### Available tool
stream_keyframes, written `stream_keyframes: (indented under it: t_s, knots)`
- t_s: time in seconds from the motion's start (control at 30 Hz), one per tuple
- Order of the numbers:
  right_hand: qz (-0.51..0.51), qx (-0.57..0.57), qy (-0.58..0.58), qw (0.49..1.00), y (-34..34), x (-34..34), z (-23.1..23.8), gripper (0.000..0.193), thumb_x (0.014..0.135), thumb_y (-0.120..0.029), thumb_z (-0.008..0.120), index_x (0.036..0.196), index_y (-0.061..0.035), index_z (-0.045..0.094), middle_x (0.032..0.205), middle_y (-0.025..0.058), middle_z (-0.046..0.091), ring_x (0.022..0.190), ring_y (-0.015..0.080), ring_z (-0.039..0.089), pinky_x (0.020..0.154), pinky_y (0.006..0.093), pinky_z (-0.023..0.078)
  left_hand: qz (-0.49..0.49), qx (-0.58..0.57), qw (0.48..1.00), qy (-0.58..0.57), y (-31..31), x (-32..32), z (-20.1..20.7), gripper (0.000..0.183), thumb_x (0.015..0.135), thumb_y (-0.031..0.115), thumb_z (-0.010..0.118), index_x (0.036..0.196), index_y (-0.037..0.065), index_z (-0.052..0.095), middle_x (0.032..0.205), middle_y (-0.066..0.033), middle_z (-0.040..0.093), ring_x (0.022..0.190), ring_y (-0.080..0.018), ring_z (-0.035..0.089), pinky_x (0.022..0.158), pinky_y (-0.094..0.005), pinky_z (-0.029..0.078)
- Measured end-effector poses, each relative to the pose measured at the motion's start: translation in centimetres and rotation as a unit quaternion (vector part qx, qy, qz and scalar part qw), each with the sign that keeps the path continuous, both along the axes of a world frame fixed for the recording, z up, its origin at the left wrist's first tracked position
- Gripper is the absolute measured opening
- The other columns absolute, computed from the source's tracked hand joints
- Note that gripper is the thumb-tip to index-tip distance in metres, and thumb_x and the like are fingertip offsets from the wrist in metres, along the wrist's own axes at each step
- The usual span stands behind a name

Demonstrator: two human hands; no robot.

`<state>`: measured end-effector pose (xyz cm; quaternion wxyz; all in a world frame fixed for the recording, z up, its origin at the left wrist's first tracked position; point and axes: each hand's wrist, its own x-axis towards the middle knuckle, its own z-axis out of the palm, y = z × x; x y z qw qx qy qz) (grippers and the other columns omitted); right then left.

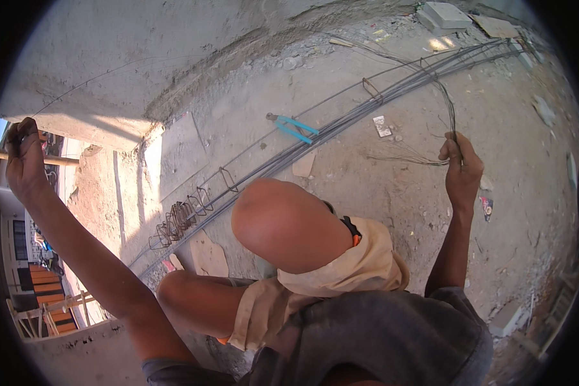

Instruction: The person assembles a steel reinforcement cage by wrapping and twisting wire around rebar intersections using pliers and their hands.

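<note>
My left hand (24, 157) is raised at the far left, fingers pinched on the end of a thin wire (87, 82) that curves up and away to the right. On the right, my right hand (463, 168) is closed around a bundle of thin dark tie wire (452, 109). That bundle arcs up from the fist toward the back, and loose ends (408, 156) fan out to its left. Between the hands lie long steel rebars (341, 122), with bent square stirrups (181, 219) strung at their near left end. Blue-handled pincers (294, 127) rest against the bars.
A concrete wall (122, 45) runs along the back and left, with a sunlit opening beside my left hand. Concrete blocks (445, 16) sit at the back right. A small white packet (382, 126) and rubble lie on the dusty floor. My bent knees (283, 225) are in front.
</note>
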<state>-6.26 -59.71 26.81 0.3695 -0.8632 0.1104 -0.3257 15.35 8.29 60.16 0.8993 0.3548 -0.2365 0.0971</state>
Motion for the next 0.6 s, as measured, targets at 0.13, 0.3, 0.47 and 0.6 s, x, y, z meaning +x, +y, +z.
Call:
stream_keyframes:
  t_s: [0.13, 0.3, 0.47, 0.6]
  knots:
    - [-0.107, 0.01, -0.144, 0.984, -3.7, 1.7, 4.5, 0.019, 0.097, -0.006, 0.056, 0.112, -0.0001, 0.067, 0.074, 0.0034, 0.064, 0.068, 0.0087, 0.061, 0.063, 0.025, 0.05, 0.09, 0.021, 0.996, 0.013, 3.3, -2.9, -2.0, 0.016, 0.1, 0.005, 0.039, 0.101, -0.007, 0.05, 0.095, -0.0156, 0.051, 0.093, -0.024, 0.047, 0.083, -0.0398, 0.036]
    - [-0.083, -0.205, -0.183, 0.958, -1.8, 7.2, 7.1, 0.025, 0.093, -0.002, 0.056, 0.115, -0.0066, 0.068, 0.089, 0.0074, 0.071, 0.078, 0.0165, 0.069, 0.066, 0.0305, 0.055, 0.057, 0.136, 0.988, 0.055, -2.0, -6.2, -9.2, 0.017, 0.101, 0.012, 0.05, 0.111, 0.0, 0.054, 0.104, -0.0081, 0.057, 0.094, -0.0178, 0.055, 0.077, -0.0323, 0.042]
    - [-0.055, -0.315, 0.032, 0.947, -0.8, 15.0, -3.9, 0.032, 0.089, -0.002, 0.055, 0.119, -0.009, 0.064, 0.106, 0.0127, 0.07, 0.09, 0.0314, 0.068, 0.073, 0.0404, 0.055, 0.203, 0.204, 0.954, 0.081, -9.9, -5.5, -14.7, 0.011, 0.101, 0.013, 0.052, 0.106, 0.003, 0.051, 0.109, -0.0106, 0.06, 0.078, -0.0123, 0.054, 0.063, -0.0239, 0.044]
    - [-0.029, -0.29, 0.21, 0.933, -1.6, 17.7, -16.1, 0.031, 0.087, -0.009, 0.049, 0.11, -0.0088, 0.069, 0.102, 0.0146, 0.07, 0.093, 0.0353, 0.067, 0.076, 0.0463, 0.053, 0.182, 0.219, 0.956, 0.074, -12.6, -5.4, -14.1, 0.01, 0.102, 0.016, 0.05, 0.103, 0.007, 0.053, 0.099, -0.008, 0.063, 0.075, -0.01, 0.056, 0.064, -0.0242, 0.049]
